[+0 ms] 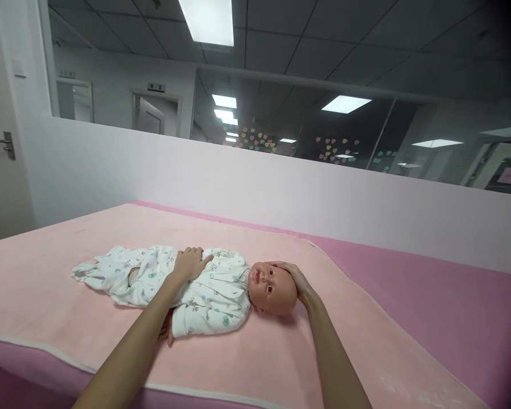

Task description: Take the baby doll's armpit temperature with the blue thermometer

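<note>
A baby doll (273,289) lies on its back across a pink padded mat (247,363), its bald head toward the right. It wears a white printed outfit (215,301) with long sleeves and trousers. My left hand (191,264) rests flat on the doll's belly, fingers stretched out and slightly apart. Against the far side and crown of the head lies my right hand (297,279), cupped along it with extended fingers, partly hidden behind the head. One doll hand (167,329) shows beside my left forearm.
Beyond the mat stands a low white wall (255,187) with a window above it, where heart-shaped stickers (259,139) show. A door (4,142) with a metal handle is at the left. Darker pink padding (409,284) extends along the right.
</note>
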The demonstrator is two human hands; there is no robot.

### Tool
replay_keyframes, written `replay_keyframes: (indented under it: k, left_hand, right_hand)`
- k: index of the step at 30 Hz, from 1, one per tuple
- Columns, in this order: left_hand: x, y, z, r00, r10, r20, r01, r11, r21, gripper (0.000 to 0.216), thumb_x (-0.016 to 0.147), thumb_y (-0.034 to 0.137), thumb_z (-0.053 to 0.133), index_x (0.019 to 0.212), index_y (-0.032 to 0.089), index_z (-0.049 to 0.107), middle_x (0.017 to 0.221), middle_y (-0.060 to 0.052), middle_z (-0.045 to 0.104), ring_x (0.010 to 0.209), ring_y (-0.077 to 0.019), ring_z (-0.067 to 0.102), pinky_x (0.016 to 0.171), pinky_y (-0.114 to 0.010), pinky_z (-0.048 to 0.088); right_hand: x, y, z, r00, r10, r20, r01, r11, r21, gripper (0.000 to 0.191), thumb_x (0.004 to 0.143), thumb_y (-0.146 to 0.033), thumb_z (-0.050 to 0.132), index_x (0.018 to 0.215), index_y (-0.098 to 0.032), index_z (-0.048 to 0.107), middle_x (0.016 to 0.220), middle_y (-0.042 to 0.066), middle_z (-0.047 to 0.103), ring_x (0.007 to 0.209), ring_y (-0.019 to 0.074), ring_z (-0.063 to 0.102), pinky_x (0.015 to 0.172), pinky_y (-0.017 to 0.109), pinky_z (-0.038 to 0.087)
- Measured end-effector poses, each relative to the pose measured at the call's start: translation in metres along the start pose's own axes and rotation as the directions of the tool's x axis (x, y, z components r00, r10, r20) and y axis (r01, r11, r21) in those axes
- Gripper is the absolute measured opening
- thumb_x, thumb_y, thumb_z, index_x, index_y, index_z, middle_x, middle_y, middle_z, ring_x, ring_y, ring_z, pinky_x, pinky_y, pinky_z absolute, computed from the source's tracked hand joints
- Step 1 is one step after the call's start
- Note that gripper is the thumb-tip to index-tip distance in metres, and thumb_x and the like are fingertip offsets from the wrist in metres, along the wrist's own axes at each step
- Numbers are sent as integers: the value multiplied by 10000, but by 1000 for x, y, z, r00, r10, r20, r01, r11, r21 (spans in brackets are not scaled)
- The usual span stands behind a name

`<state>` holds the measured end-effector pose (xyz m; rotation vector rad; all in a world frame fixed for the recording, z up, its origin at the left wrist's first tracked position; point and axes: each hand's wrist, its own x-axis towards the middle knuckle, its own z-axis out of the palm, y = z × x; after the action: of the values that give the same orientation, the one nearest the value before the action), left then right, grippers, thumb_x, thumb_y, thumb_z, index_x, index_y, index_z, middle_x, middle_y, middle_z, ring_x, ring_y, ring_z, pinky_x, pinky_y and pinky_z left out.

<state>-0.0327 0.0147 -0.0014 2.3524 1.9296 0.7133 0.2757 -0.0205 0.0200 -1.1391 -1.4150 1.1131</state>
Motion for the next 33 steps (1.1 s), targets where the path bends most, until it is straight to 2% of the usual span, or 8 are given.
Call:
replay_keyframes:
  k: [7, 14, 16, 19, 22, 25, 29, 33]
  left_hand:
    - [0, -3, 2, 999, -18, 41, 21, 997, -71, 513, 823, 542, 245, 1163, 218, 451, 1198, -118, 523, 1154, -270, 396, 914, -459, 272]
    - [-3, -2, -2, 997, -44, -65, 33, 986, -164, 520, 834, 489, 269, 1264, 208, 347, 1135, -97, 570, 1104, -257, 452, 927, -444, 271]
    - [-8, 3, -9, 983, 22, -184, -53, 985, -166, 486, 838, 457, 297, 1250, 210, 374, 1146, -90, 559, 1126, -248, 431, 958, -430, 246]
    - [-17, 15, -21, 918, 255, -305, -304, 944, -125, 471, 797, 457, 422, 1214, 237, 438, 1231, -61, 486, 1186, -234, 363, 994, -362, 230]
    - [-23, 27, -25, 886, 425, -185, -457, 869, -188, 425, 729, 504, 515, 1077, 266, 571, 1107, -37, 557, 1063, -224, 462, 922, -321, 322]
    - [-24, 33, -20, 875, 478, -80, -478, 824, -305, 332, 764, 493, 470, 886, 250, 660, 934, -32, 618, 897, -202, 533, 788, -296, 388]
    - [-20, 34, -13, 928, 356, -111, -368, 830, -418, 382, 844, 419, 342, 748, 196, 638, 754, -26, 624, 705, -164, 539, 637, -268, 379]
    - [-15, 34, -10, 960, 211, -186, -280, 786, -552, 383, 859, 391, 304, 717, 167, 581, 662, -8, 574, 623, -137, 494, 588, -249, 349]
  right_hand:
    - [5, 11, -6, 978, 156, -141, -139, 983, 123, 443, 686, -484, 555, 1005, -185, 624, 1020, 57, 645, 930, 234, 599, 806, 328, 465]
    - [16, 27, -15, 898, 136, -418, -155, 988, -12, 337, 679, -469, 506, 741, -166, 641, 735, 71, 684, 725, 228, 626, 641, 311, 471]
    - [17, 26, -15, 870, 104, -482, -143, 989, -44, 338, 674, -452, 486, 743, -161, 644, 689, 71, 679, 687, 225, 623, 617, 312, 460]
    - [17, 24, -14, 830, 34, -557, -99, 991, -87, 364, 658, -439, 465, 796, -155, 647, 659, 61, 674, 664, 223, 619, 628, 320, 454]
    - [13, 18, -9, 782, -57, -620, -49, 987, -152, 363, 668, -443, 446, 813, -174, 641, 663, 46, 672, 678, 216, 613, 687, 319, 440]
    - [5, 3, 0, 699, -231, -677, -21, 939, -342, 345, 719, -435, 400, 791, -192, 634, 702, 48, 671, 739, 217, 602, 747, 308, 408]
    - [-8, -22, 25, 598, -534, -597, 23, 757, -653, 310, 777, -364, 351, 800, -204, 616, 845, 68, 658, 852, 224, 562, 799, 312, 369]
    - [-17, -27, 71, 589, -786, -190, 284, 421, -861, 231, 782, -262, 410, 626, -208, 572, 724, 74, 617, 780, 208, 536, 771, 317, 362]
